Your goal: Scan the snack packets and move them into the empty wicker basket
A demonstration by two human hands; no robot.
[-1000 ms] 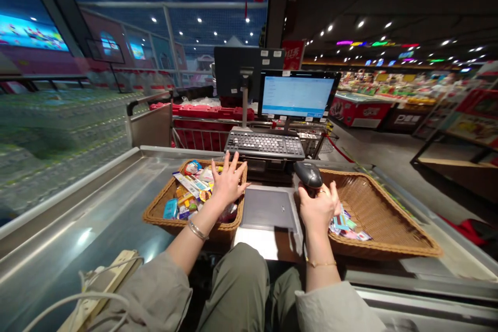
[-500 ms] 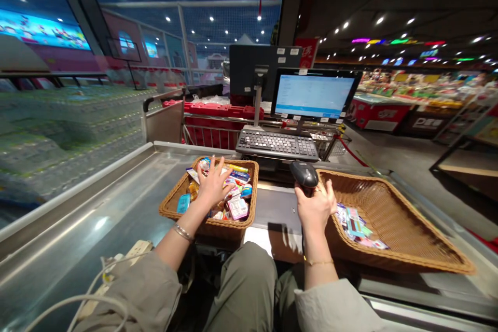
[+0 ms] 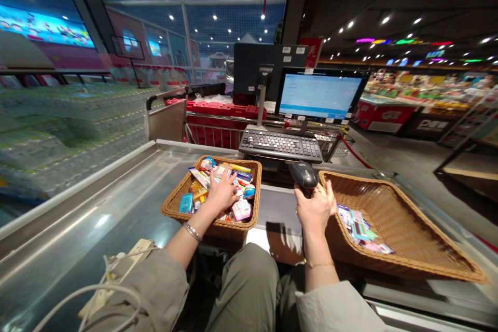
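1. Steel checkout counter [image 3: 97, 207] holds two wicker baskets.
2. My left hand [image 3: 221, 192] lies spread on small packets [image 3: 241, 209] in the left basket [image 3: 210, 223].
3. My right hand [image 3: 314, 207] curls around a barcode scanner [image 3: 304, 175], nose pointing forward, just beside the right basket [image 3: 389, 233].

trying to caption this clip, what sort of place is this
This looks like a supermarket checkout lane: a stainless steel checkout counter, a till keyboard and monitor, and a handheld barcode scanner gripped in the right hand.

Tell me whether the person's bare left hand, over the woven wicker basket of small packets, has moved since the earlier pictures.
Yes: the left hand has shifted leftward, away from the black checkout keyboard, toward the middle of the woven wicker basket.
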